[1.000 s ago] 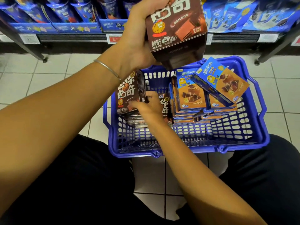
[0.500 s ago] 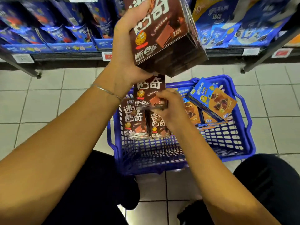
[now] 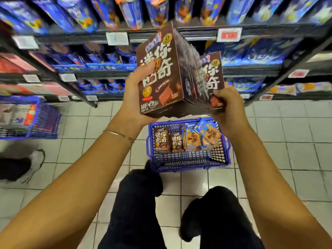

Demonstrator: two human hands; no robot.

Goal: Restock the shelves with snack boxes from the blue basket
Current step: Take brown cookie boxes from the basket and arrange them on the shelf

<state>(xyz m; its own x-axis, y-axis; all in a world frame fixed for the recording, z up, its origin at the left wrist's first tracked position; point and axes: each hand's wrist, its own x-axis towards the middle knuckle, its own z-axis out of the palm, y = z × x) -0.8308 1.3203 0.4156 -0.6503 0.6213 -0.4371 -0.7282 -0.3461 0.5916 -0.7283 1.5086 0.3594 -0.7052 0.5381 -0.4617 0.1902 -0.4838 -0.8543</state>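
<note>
- Grip on the left side: the left hand (image 3: 134,99) clasps a stack of brown boxes (image 3: 168,72), with the thumb pressed across the printed front and the palm under the lower left corner.
- The right hand (image 3: 227,108) holds a single brown box (image 3: 212,76) by its lower right corner, fingers curled round it. This box touches the right end of the stack.
- Both hands hold the boxes up in the air, tilted, in front of the shelves (image 3: 80,35) and above the blue basket (image 3: 188,167).
- The blue basket stands on the tiled floor (image 3: 287,141), just beyond the person's knees in dark trousers (image 3: 136,203).
- Inside it, two upright brown boxes (image 3: 161,139) stand at the left. Orange-and-blue boxes (image 3: 193,139) are packed at the right, with one lying tilted on top.
- The shelves carry rows of blue packs (image 3: 80,17), too blurred to read, and price tags (image 3: 117,38) sit on the rails.
- A second basket (image 3: 45,121) sits on the floor at far left, its contents blurred, with a shoe (image 3: 36,161) near it.
- A thin bracelet (image 3: 116,133) circles the left wrist.
</note>
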